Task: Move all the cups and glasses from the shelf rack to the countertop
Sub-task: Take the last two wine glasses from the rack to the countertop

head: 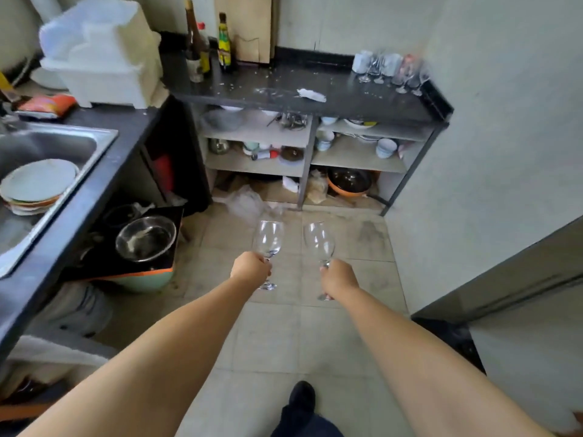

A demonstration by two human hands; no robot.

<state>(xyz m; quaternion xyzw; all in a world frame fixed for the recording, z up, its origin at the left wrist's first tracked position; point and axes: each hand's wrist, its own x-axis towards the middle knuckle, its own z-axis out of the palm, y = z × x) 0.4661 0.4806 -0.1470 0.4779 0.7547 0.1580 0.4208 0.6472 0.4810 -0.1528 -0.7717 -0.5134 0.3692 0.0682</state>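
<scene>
Left hand (250,267) and right hand (339,277) each grip a clear stemmed wine glass (268,239) (319,242) by the stem; yellow label on the green bottle (224,42) is too blurry to read.

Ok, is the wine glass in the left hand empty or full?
Empty. The wine glass held by the left hand is upright, and the floor tiles show clearly through its bowl, with no liquid line.

Sink (79,143) at left, countertop (315,89) ahead over shelf rack (307,152), glasses (391,69) on its right end
</scene>
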